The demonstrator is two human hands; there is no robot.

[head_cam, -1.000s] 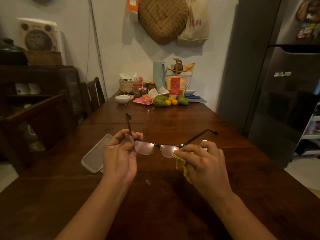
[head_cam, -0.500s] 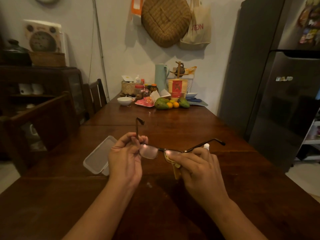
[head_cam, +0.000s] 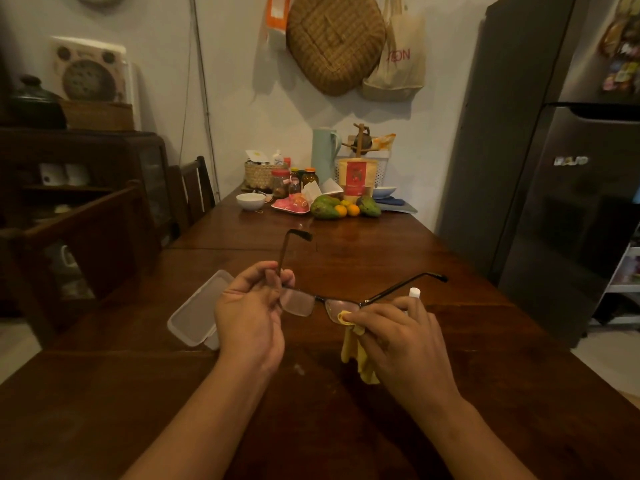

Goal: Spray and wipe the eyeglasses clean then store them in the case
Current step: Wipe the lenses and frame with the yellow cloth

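Both hands hold the glasses up over the tabletop, close in front of the person, arms unfolded and pointing away. The left hand has its fingers curled round the frame's left end at the hinge, pinching it steady. The right hand pinches a yellow cloth onto the right lens, thumb and fingertips on either side of it, and the loose end of the cloth hangs below the glasses.

This looks like the wiping step, with storing yet to come. To do it well, the pinch should be light and move in small circles over the whole lens. The left hand should brace at the hinge so the bridge does not twist. The left lens shows bare, and I judge it needs its turn before the arms fold.

Just left of the glasses an open clear case lies on the tabletop, partly hidden by the left hand. Nothing lies between it and the glasses. Just behind the glasses' right end a small white cap pokes up past the right hand. It is probably the spray bottle and is easily knocked. Well beyond the glasses stand a bowl, fruit and jars. A fridge stands far to their right.
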